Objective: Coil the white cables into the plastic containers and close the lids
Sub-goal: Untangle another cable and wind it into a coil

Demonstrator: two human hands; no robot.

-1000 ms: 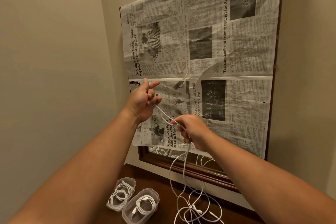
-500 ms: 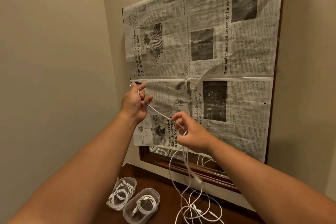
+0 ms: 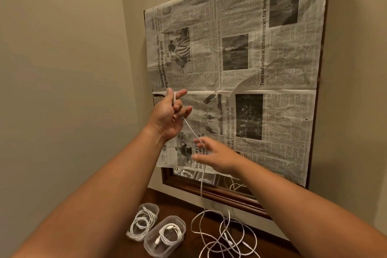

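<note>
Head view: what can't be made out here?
- Right hand: motion blur; grip on the cable unclear.
- Cable's loose loops: cut off by bottom edge.
- Containers: lids on or off, too small to tell.
- Mirror: mostly hidden by newspaper.

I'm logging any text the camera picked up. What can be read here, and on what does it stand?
All on the newspaper, printed sideways:
"Tears and smiles at tribute concert for Swiss fire victims"
"'Dancing in their hands': Japan wig masters set stage alive"
"Stardust lives on at David Bowie London immersive" (start hidden)
Its small print: too small to read.
Containers and cables: no text visible.
</note>
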